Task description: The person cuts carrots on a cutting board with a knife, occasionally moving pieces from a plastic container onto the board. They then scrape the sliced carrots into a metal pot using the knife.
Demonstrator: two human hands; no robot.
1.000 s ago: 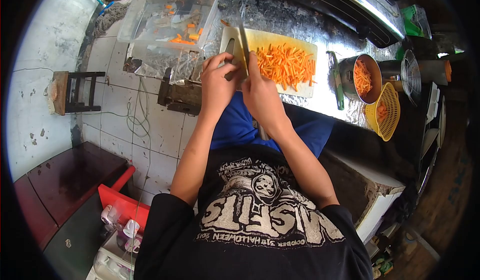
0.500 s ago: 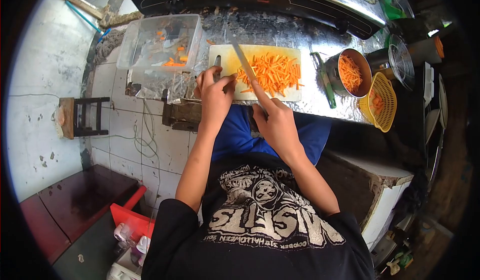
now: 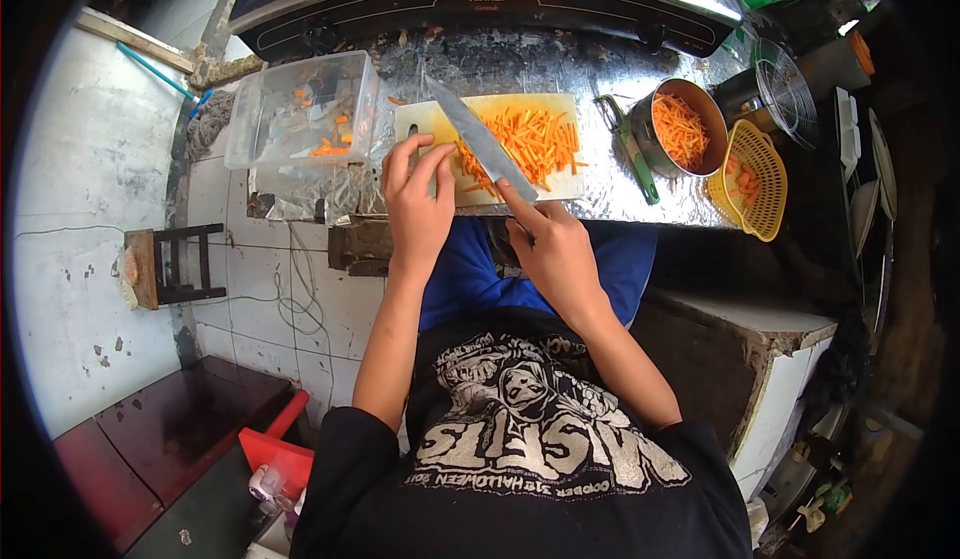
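My right hand (image 3: pixel 556 257) grips a kitchen knife (image 3: pixel 482 141), index finger laid along the blade. The broad side of the blade shows, slanting over the white cutting board (image 3: pixel 432 116) with its tip towards the back left. A heap of carrot strips (image 3: pixel 535 144) covers much of the board, partly hidden behind the blade. At the board's left end is my left hand (image 3: pixel 418 199), its fingers bent but apart, with the tips close to a few strips at the heap's left edge. I cannot make out anything held in it.
A clear plastic bin (image 3: pixel 300 109) with carrot scraps stands left. To the right are a green-handled peeler (image 3: pixel 636 159), a pot (image 3: pixel 718 124) of carrot strips and a yellow basket (image 3: pixel 768 184) with carrot pieces. A gas stove (image 3: pixel 480 9) is behind the board.
The knife has turned so its flat side shows more, and its tip points further left. My left fingers have loosened and spread. The whole view has shifted slightly.
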